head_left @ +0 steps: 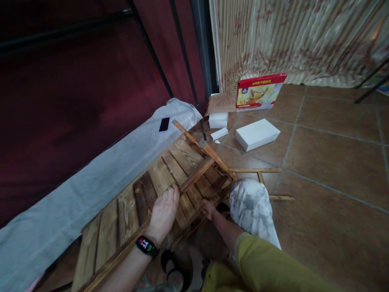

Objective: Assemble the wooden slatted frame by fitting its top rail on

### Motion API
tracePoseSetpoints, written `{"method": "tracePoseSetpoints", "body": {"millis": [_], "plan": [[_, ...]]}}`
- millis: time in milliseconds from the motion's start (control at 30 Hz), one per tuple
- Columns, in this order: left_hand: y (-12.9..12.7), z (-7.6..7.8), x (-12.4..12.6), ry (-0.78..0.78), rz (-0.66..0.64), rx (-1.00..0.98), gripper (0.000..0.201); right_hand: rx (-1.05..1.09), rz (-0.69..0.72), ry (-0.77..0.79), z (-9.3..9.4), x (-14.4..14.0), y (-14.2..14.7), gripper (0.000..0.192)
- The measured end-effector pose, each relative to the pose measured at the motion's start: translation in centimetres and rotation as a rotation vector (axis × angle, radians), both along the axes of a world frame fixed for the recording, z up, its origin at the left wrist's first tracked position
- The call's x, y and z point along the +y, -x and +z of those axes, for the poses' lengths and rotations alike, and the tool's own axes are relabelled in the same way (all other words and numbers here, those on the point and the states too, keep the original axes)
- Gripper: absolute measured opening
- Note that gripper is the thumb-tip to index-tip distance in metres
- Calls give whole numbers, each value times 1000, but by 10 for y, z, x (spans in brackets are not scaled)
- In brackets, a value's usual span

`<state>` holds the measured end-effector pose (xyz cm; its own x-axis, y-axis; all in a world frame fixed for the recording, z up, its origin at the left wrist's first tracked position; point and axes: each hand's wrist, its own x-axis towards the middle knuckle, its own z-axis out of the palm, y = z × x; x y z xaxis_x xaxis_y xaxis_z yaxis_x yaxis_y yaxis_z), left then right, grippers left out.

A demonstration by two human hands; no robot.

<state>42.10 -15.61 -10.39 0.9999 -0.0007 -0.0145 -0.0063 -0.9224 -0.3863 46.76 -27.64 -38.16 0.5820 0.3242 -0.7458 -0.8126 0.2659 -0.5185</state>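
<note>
My left hand (164, 215): flat, fingers spread, pressing on slatted wooden panel (142, 202), gripping nothing. My right hand (209, 207): at panel's lower edge, fingers curled under frame; grip extent cannot tell. Panel tilted, leaning toward white cloth (75, 194). Judgement: steadying stage; next move needs firm two-hand hold. Beyond: phone (164, 124), foam block (257, 134), red box (260, 91).
</note>
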Motion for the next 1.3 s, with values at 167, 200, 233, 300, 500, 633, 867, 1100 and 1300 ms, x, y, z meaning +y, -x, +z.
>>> {"method": "tracePoseSetpoints", "body": {"millis": [167,200,233,300,500,633,867,1100,1300], "plan": [[-1,-4,-16,-18,2,8,43,77,14,-5,9,0,5,22],[-3,-4,-19,-16,-2,15,44,79,16,-22,13,1,5,23],[-6,-5,-21,-14,-9,19,44,80,21,-47,18,2,5,23],[-12,-3,-28,-21,-26,18,43,71,34,-109,29,4,4,22],[-35,17,-59,-70,-150,-30,46,44,31,-194,52,-5,-2,24],[-41,29,-72,-72,-230,-49,48,62,1,-156,52,-15,-4,19],[-39,47,-60,-109,-227,17,48,61,10,-155,53,-18,-1,20],[-29,69,-38,-89,-186,61,45,34,45,-209,56,-11,8,19],[-24,83,-20,-67,-183,85,45,-2,71,-240,61,-2,14,27]]}}
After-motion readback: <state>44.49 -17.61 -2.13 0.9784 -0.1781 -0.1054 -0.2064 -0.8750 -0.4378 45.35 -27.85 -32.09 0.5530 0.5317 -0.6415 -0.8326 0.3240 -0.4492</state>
